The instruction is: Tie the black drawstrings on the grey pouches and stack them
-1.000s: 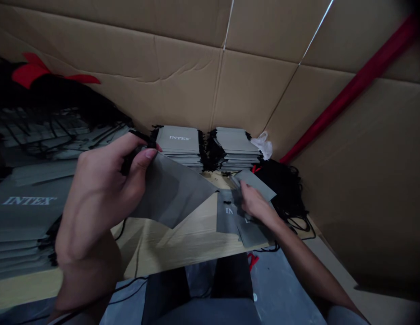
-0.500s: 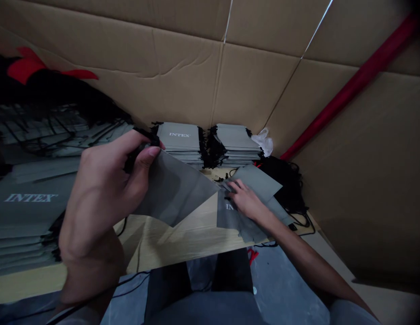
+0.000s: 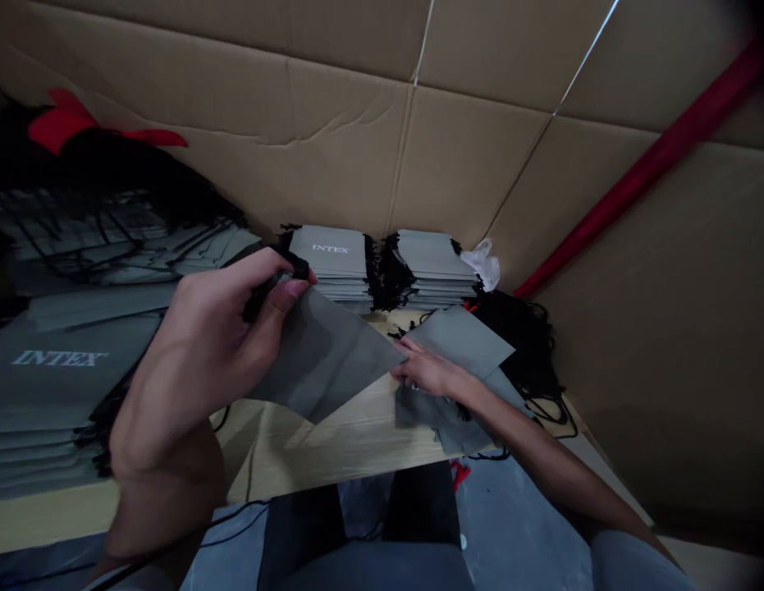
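Your left hand (image 3: 190,369) pinches a grey pouch (image 3: 326,357) by its black drawstring top, above the wooden table (image 3: 345,435). Your right hand (image 3: 427,371), fingers loosely spread, rests flat on loose pouches (image 3: 461,341) on that table.

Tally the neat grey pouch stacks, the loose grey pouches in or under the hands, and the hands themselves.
Neat stacks at the back wall: 2, the printed stack and the plain stack.
Pouch held in the left hand: 1, the held pouch.
Loose pouches under the right hand: at least 2, the loose pouches; overlap hides any more.
Hands: 2.
Total: 7.
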The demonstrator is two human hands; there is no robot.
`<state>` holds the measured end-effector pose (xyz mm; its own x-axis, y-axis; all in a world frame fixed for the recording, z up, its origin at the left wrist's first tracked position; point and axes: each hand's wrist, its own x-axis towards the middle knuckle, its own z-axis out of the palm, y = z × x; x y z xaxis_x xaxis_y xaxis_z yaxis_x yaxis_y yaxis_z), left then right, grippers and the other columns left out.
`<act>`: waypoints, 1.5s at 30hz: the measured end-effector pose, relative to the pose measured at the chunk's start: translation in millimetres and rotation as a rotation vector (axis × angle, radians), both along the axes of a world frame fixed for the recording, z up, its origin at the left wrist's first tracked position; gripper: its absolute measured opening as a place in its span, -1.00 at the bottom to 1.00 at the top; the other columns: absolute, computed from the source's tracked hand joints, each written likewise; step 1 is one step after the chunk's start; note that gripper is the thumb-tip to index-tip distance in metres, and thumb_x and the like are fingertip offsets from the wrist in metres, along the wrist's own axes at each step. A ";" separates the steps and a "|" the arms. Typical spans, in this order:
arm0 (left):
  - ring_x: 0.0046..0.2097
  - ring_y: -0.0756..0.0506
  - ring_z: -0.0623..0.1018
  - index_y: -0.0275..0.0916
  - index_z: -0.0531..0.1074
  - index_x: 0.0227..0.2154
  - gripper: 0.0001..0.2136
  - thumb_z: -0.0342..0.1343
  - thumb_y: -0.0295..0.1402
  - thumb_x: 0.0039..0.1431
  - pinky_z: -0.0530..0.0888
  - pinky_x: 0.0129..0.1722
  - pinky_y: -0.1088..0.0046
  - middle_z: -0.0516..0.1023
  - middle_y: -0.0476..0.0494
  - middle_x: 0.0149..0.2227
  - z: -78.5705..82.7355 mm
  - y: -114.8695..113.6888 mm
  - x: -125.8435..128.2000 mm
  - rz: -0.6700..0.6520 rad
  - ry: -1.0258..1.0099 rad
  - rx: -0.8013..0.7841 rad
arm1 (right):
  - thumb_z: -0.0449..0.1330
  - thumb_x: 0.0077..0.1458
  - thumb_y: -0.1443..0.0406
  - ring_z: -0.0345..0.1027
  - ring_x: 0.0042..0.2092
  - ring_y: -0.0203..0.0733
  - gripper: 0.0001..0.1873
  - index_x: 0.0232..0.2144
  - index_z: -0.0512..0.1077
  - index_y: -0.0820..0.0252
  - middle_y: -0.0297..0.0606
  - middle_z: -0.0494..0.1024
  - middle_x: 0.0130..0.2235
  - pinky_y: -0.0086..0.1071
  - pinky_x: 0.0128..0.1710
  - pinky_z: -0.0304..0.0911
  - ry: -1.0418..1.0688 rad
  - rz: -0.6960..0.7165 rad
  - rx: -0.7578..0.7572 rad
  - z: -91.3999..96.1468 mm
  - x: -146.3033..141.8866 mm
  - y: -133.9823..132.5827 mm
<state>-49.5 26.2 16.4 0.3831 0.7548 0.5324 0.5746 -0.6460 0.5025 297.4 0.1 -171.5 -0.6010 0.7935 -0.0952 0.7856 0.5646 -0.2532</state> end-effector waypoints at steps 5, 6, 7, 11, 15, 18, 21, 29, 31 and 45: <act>-0.21 -0.08 0.59 -0.22 0.59 -0.15 -0.79 0.07 -0.29 0.53 0.47 -0.19 0.43 0.69 -0.06 -0.19 2.3 8.7 4.4 -0.117 -0.069 -0.090 | 0.12 0.33 0.47 0.41 0.05 0.04 -0.72 -0.28 0.59 0.11 -0.12 0.65 -0.10 -0.13 0.15 0.38 0.177 -0.051 0.053 15.8 3.1 4.7; -0.21 -0.08 0.58 -0.23 0.59 -0.15 -0.79 0.06 -0.30 0.52 0.47 -0.21 0.43 0.69 -0.08 -0.18 1.8 11.6 5.4 -0.127 -0.079 -0.116 | 0.10 0.33 0.46 0.43 0.02 0.04 -0.72 -0.29 0.57 0.11 -0.11 0.65 -0.13 -0.14 0.11 0.40 0.229 -0.072 0.076 22.5 4.2 5.6; -0.24 -0.08 0.57 -0.23 0.59 -0.15 -0.79 0.07 -0.29 0.50 0.45 -0.25 0.42 0.68 -0.09 -0.18 1.0 14.6 6.2 -0.131 -0.086 -0.140 | 0.08 0.33 0.45 0.44 0.00 0.04 -0.73 -0.28 0.55 0.11 -0.10 0.64 -0.14 -0.15 0.08 0.41 0.288 -0.097 0.101 30.5 5.6 6.5; -0.42 -0.06 0.37 -0.20 0.58 -0.13 -0.81 0.10 -0.30 0.36 0.28 -0.48 0.42 0.52 -0.01 -0.37 -1.0 23.6 7.1 -0.083 -0.096 -0.207 | 0.07 0.45 0.31 0.54 -0.08 -0.04 -0.82 -0.21 0.46 0.09 -0.13 0.67 -0.13 -0.20 0.00 0.45 0.579 -0.221 0.224 70.6 12.1 8.6; -0.49 -0.04 0.27 -0.17 0.51 -0.36 -0.89 0.11 -0.32 0.21 0.22 -0.53 0.43 0.39 0.04 -0.52 2.4 24.9 8.1 -0.055 -0.086 -0.227 | 0.21 0.43 -0.03 0.55 -0.13 -0.03 -0.62 -0.33 0.27 0.00 -0.21 0.65 -0.20 -0.17 -0.06 0.46 0.879 -0.290 0.396 105.0 16.4 5.9; -0.43 -0.04 0.39 -0.20 0.53 -0.42 -0.83 0.13 -0.28 0.24 0.32 -0.45 0.45 0.49 0.00 -0.48 2.2 25.1 9.4 -0.113 -0.074 -0.243 | 0.28 0.30 -0.29 0.45 -0.24 -0.02 -0.35 -0.43 0.15 -0.01 -0.28 0.54 -0.36 -0.12 -0.07 0.41 1.039 -0.306 0.531 116.4 13.5 0.1; -0.47 -0.03 0.42 -0.20 0.65 -0.18 -0.77 0.28 -0.15 0.27 0.35 -0.48 0.48 0.58 0.00 -0.43 -2.1 27.9 8.9 -0.191 -0.046 -0.357 | 0.29 0.19 -0.40 0.34 -0.31 -0.03 -0.21 -0.48 0.05 0.02 -0.29 0.41 -0.44 -0.07 -0.08 0.38 1.144 -0.328 0.626 118.6 6.7 -7.0; -0.14 -0.16 0.75 -0.07 0.76 -0.12 -0.72 0.21 -0.06 0.43 0.65 -0.15 0.43 0.82 -0.06 -0.19 3.8 37.1 8.7 -0.538 0.042 -0.672 | 0.42 0.06 -0.42 0.13 -0.39 -0.09 -0.08 -0.54 -0.03 0.04 -0.36 0.15 -0.51 -0.11 -0.20 0.27 1.271 -0.272 0.735 124.8 3.6 -3.8; -0.19 -0.14 0.74 -0.07 0.76 -0.18 -0.73 0.20 -0.10 0.44 0.64 -0.18 0.45 0.81 -0.05 -0.26 6.2 37.9 9.0 -0.552 -0.012 -0.702 | 0.42 0.10 -0.38 0.13 -0.40 -0.10 -0.11 -0.54 -0.01 0.05 -0.36 0.18 -0.50 -0.12 -0.21 0.25 1.269 -0.255 0.736 125.6 4.6 -1.9; -0.44 -0.06 0.44 -0.22 0.71 -0.17 -0.74 0.23 -0.18 0.29 0.34 -0.40 0.43 0.59 -0.02 -0.47 -9.7 55.9 5.2 -0.103 0.180 -0.367 | 0.44 0.36 0.12 0.58 0.11 0.00 -0.83 -0.18 0.55 -0.01 -0.16 0.68 0.14 -0.13 0.06 0.51 1.018 -0.204 0.426 110.3 2.3 -9.0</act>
